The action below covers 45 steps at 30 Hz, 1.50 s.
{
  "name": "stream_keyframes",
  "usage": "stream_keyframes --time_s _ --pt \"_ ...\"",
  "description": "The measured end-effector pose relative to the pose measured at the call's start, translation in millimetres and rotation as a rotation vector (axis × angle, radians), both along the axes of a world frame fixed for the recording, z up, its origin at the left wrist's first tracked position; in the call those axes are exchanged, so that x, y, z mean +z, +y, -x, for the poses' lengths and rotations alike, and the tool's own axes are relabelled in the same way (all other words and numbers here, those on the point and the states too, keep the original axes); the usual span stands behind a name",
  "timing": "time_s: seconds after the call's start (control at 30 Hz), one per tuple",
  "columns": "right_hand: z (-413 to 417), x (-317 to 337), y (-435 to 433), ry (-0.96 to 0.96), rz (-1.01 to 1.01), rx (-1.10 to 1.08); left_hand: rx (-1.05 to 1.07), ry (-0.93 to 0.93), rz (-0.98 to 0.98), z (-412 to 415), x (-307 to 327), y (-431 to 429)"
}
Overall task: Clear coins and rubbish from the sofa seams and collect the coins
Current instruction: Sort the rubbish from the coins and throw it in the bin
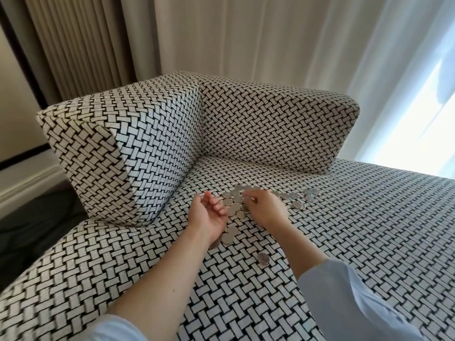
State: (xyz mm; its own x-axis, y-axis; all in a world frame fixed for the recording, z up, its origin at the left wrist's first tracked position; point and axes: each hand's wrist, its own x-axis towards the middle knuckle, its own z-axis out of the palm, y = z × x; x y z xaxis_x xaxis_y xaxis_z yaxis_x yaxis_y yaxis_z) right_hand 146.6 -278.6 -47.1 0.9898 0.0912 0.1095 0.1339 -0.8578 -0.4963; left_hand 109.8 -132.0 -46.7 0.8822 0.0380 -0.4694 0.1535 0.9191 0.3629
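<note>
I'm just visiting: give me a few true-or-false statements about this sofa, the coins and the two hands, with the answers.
1. The coins lie in a bowl. False: they lie loose on the sofa seat.
2. The left hand is turned palm up. True.
3. The right hand is raised high in the air. False: it reaches down to the coins.
4. One single coin lies apart from the pile. True.

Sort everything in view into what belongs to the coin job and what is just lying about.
Job: coins heaped on the sofa seat; lone coin nearer the camera; left hand, cupped palm up; right hand, fingertips at the heap; seam under the back cushions.
Just there: beige curtains; sheer curtain; skirting board.
</note>
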Motion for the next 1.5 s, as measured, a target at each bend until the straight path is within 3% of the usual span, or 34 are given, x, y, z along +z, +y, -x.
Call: stream_keyframes --time_s 0.13,0.43,0.6,0.83,1.0,1.33,1.5 --pt "-0.7 -0.5 7.3 -0.013 0.161 -0.036 0.015 0.039 -0.034 -1.5 4.5 -3.0" --pt "4.1 2.7 -0.4 0.072 -0.026 0.004 0.051 0.023 -0.086 7.6 7.4 -8.8" --pt "16.6 4.3 -6.9 0.091 -0.030 0.043 0.047 0.042 -0.148 12.7 9.7 -12.8" --pt "42.3 31.6 -10.2 0.175 -0.601 0.109 -0.062 -0.052 -0.100 22.9 19.1 -15.9" --pt "53.5 36.0 -6.8 0.148 -0.598 0.154 -0.134 -0.035 -0.092 34.4 22.4 -28.1" --pt "79.2 38.1 -7.8 0.050 -0.858 -0.019 -0.084 0.025 0.037 56.4 34.7 -26.6" --pt "107.1 35.7 42.9 0.317 -1.151 0.060 -0.006 0.046 0.020 75.0 45.5 -13.0"
